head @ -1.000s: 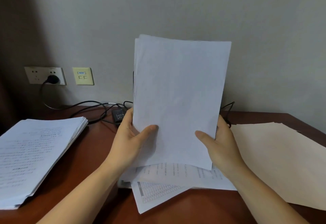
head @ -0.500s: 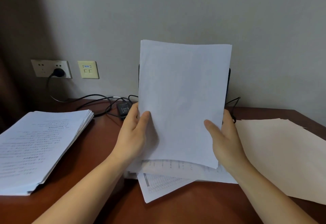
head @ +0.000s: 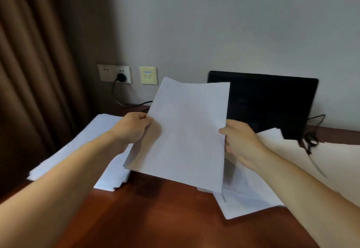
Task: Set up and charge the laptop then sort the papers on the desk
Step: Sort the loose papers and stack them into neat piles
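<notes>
**Loose sheets at risk over the desk**

A sheaf of white paper [head: 185, 132] hangs tilted above the wooden desk [head: 155, 218], pinched at its side edges by the left hand [head: 134, 128] and right hand [head: 239, 142], arms outstretched. Uneven grip could fan sheets across the left stack [head: 93, 140] or against the open laptop [head: 268, 103] behind.

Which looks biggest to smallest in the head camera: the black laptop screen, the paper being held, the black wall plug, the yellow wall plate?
1. Held paper and laptop screen: similar, and the paper is nearer, so unranked.
2. Yellow wall plate.
3. Black wall plug.
</notes>
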The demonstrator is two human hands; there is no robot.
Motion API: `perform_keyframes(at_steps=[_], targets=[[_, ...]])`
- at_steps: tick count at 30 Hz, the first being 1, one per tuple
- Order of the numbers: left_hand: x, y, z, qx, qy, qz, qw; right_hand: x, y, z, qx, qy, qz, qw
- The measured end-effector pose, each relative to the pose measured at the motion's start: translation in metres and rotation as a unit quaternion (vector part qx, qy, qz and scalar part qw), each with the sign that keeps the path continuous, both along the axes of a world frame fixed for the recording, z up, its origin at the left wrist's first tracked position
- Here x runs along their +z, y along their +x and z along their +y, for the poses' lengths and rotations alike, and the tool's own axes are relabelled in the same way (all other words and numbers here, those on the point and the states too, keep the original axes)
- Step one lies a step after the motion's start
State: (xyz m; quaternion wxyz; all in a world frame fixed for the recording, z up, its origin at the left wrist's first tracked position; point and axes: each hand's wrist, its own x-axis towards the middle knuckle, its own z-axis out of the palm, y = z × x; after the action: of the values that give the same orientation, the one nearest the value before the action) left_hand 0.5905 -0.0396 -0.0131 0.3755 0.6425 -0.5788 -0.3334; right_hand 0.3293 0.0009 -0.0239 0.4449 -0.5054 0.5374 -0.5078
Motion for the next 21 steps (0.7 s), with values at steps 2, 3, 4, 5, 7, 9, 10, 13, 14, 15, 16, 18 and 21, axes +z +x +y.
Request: perform_keyframes(at_steps=[2,3,4,5,7,9,10,13,14,15,16,18,21], targets=[[0.004,0.036,-0.001,0.025,0.025,-0.038,0.999,-0.004,0.030,-0.012,0.026,0.029,-0.005,0.999],[0.005,0.053,-0.002,0.041,0.036,-0.049,0.997,-0.007,0.045,-0.018,0.036,0.039,-0.007,0.999],[0.006,0.068,-0.004,0.055,0.040,-0.058,0.996,-0.010,0.058,-0.024,0.042,0.046,-0.010,0.998],[0.006,0.084,-0.004,0.072,0.044,-0.067,0.994,-0.013,0.073,-0.031,0.049,0.052,-0.010,0.997],[0.005,0.115,-0.006,0.105,0.039,-0.091,0.990,-0.018,0.102,-0.040,0.070,0.062,-0.011,0.996],[0.001,0.141,-0.010,0.130,0.043,-0.112,0.984,-0.020,0.127,-0.047,0.091,0.073,-0.018,0.993],[-0.002,0.152,-0.013,0.139,0.042,-0.124,0.982,-0.021,0.137,-0.050,0.099,0.077,-0.017,0.992],[-0.005,0.172,-0.018,0.137,0.058,-0.183,0.972,-0.022,0.162,-0.056,0.111,0.079,0.006,0.991],[-0.007,0.176,-0.021,0.141,0.060,-0.193,0.969,-0.022,0.168,-0.057,0.110,0.078,0.021,0.991],[-0.010,0.181,-0.024,0.149,0.063,-0.196,0.967,-0.023,0.173,-0.059,0.108,0.079,0.039,0.990],[-0.014,0.184,-0.026,0.157,0.062,-0.201,0.965,-0.025,0.176,-0.061,0.105,0.080,0.062,0.989],[-0.024,0.185,-0.024,0.168,0.060,-0.210,0.961,-0.031,0.181,-0.068,0.097,0.074,0.121,0.985],[-0.035,0.175,-0.023,0.199,0.037,-0.239,0.950,-0.036,0.179,-0.077,0.077,0.045,0.222,0.971]])
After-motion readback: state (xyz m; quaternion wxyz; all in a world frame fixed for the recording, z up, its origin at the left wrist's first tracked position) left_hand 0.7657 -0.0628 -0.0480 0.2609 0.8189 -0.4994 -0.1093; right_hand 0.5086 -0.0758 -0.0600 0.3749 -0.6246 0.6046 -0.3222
